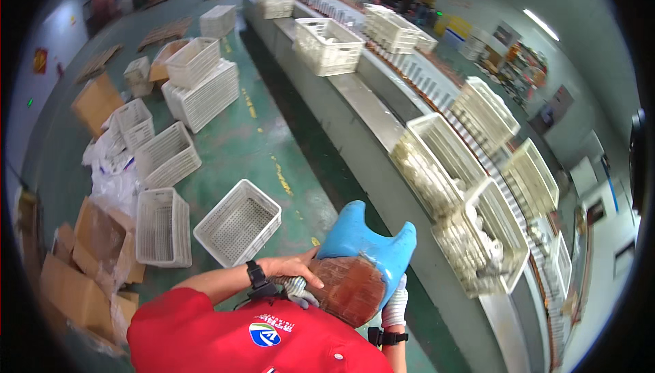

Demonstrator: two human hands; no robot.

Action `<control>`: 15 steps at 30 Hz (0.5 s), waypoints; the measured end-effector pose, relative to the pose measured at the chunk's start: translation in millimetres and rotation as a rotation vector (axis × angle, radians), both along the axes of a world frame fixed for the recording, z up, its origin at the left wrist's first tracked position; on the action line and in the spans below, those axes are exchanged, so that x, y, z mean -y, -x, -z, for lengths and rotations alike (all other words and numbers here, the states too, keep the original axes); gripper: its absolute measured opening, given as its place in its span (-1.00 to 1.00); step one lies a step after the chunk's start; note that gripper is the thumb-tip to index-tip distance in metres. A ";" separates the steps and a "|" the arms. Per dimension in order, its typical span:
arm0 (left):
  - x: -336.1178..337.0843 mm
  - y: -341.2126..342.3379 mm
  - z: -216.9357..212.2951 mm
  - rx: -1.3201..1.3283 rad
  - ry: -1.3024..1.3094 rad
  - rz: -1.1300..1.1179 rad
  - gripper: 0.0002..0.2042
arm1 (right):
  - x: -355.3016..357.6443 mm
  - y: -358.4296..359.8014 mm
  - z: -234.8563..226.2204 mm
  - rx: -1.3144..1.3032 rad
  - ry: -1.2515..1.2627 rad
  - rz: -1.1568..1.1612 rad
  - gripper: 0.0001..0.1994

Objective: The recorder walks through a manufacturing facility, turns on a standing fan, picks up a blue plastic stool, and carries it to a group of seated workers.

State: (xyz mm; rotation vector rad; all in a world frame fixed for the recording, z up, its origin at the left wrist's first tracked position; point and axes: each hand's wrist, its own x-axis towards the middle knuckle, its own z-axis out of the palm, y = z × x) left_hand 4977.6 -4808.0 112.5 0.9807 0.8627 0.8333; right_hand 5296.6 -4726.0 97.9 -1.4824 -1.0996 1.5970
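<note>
A blue plastic stool-like piece (pixel 365 236) with two rounded legs is in front of my chest. A worn brown wooden board (pixel 351 291) covers its near side. My left hand (pixel 298 269) is bare and grips the left edge, its thumb lying over the board. Beneath that hand, a striped knitted glove (pixel 295 288) bunches against my red shirt; whether the hand also holds it I cannot make out. My right hand (pixel 396 305), in a white knitted glove, clasps the piece's right side, with most of its fingers hidden behind it. Both wrists carry black straps.
To the right runs a long metal conveyor bench (pixel 361 100) bearing several white plastic crates (pixel 481 243), some with pale items inside. An empty white crate (pixel 239 223) sits on the green floor ahead left. Beyond it are more crates, torn cardboard boxes (pixel 85 291) and plastic bags (pixel 112 185).
</note>
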 end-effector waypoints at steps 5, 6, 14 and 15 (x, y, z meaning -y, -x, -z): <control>-117.0 46.7 13.5 -0.039 -0.023 -0.063 0.21 | -142.4 60.1 23.9 -0.154 -0.069 0.044 -0.28; -137.4 58.5 16.7 -0.041 -0.015 -0.099 0.21 | -173.9 75.1 26.8 -0.184 -0.049 -0.007 -0.28; -294.4 137.1 9.3 0.064 0.024 -0.474 0.25 | -433.3 232.0 -2.9 -0.194 -0.067 -0.400 -0.29; -304.7 148.1 7.5 0.019 0.010 -0.523 0.25 | -457.6 253.1 -2.2 -0.197 -0.024 -0.443 -0.30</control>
